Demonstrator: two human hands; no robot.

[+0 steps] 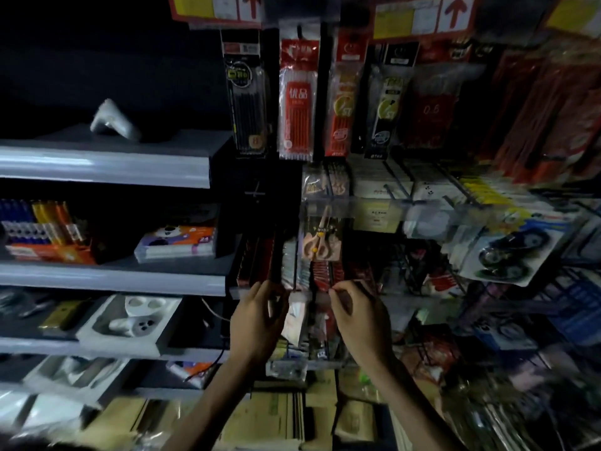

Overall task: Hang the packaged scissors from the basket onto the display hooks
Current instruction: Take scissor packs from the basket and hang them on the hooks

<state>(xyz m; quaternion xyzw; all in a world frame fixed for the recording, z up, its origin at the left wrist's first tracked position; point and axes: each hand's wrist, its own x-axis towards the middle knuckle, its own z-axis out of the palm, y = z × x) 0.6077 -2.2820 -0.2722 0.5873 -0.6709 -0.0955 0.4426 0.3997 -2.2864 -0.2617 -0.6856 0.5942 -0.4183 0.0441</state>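
- Two bare hands reach into a dim stationery display, both raised to a row of packs hanging at the near middle of the rack.
- The left hand has its fingers curled inward, the tips just beside the left edge of a pale pack. Blur hides whether they actually grip it.
- The right hand is also curled, thumb and forefinger drawn close together at its upper left, at the tops of the hanging packs. It is impossible to tell what, if anything, they pinch.
- The pale pack hangs tilted between the two hands; its contents cannot be read.
- One pack of packaged scissors, with peach handles behind clear film, hangs upright farther back, above the hands and just under a clear plastic rail.
- Wire display hooks run back from that rail, loaded with boxed goods.
- Pen refill packs in red and black hang along the far top row under yellow-and-red price tags.
- Grey shelves fill the left side, holding boxed crayons and white trays.
- Carded correction tapes hang at right.
- Brown cardboard boxes sit low and near, between the forearms.
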